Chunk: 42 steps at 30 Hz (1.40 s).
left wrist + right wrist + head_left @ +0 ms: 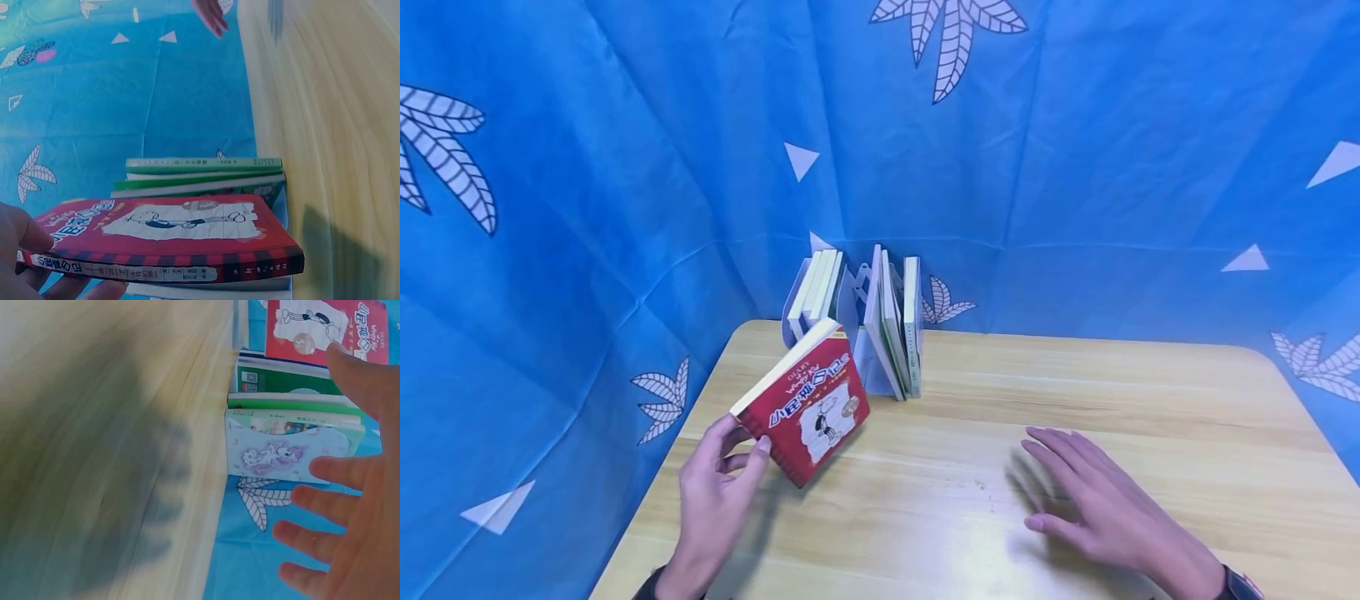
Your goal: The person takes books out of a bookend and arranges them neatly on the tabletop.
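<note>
A red book [820, 408] with a cartoon figure on its cover is tilted in the air, its spine corner pinched between the thumb and fingers of my left hand [718, 483]. The left wrist view shows its checkered spine [156, 269] close up. Behind the book stands a bookend rack [871, 367] with several upright books on both sides of a gap; the red book hides part of the left group [816, 283]. Over the table at the right hovers my right hand [1097, 500], fingers spread and holding nothing. A unicorn picture marks the rack's end panel [275, 453].
The wooden table [1112, 400] has rounded back corners. A blue curtain [925, 183] with white leaf and triangle prints hangs behind it and along its left side. Green-spined books [206, 165] stand in the right part of the rack.
</note>
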### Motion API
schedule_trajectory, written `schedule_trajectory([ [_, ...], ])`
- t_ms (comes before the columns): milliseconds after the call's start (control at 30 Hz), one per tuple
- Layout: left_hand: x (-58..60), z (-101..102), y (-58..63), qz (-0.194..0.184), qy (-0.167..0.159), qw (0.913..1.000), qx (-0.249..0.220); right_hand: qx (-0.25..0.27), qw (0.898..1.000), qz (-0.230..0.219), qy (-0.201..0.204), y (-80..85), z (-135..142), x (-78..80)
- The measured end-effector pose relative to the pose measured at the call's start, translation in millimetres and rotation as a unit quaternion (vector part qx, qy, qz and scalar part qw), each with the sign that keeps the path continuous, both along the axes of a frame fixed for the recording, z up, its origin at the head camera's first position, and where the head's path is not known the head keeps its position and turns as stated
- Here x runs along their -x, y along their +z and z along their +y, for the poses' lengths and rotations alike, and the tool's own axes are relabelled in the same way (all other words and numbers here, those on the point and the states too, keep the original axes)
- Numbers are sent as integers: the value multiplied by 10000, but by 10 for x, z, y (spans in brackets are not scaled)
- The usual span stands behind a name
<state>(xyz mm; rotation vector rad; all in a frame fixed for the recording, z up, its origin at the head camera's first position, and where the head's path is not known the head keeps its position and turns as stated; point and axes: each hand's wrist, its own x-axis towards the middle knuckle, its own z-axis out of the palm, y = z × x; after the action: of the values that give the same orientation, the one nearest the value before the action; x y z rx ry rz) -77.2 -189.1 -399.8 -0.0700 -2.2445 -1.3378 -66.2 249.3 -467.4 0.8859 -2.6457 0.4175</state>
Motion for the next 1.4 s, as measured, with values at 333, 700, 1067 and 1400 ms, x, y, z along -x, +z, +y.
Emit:
schedule_trajectory([
  [333, -6, 101, -17, -195, -552, 9982, -127, 116, 9997, -158, 119, 44, -77, 83],
  [700, 73, 221, -117, -168, -1292, 9912, -217, 115, 9981, -602, -9, 79, -146, 182],
  [1067, 72, 319, -197, -102, -1756, 9841, -254, 348, 9925, -1165, 104, 157, -289, 274],
  [1400, 43, 488, -169, -952, -2087, 9711, -654, 858, 9755, -2024, -8, 233, -468, 373],
])
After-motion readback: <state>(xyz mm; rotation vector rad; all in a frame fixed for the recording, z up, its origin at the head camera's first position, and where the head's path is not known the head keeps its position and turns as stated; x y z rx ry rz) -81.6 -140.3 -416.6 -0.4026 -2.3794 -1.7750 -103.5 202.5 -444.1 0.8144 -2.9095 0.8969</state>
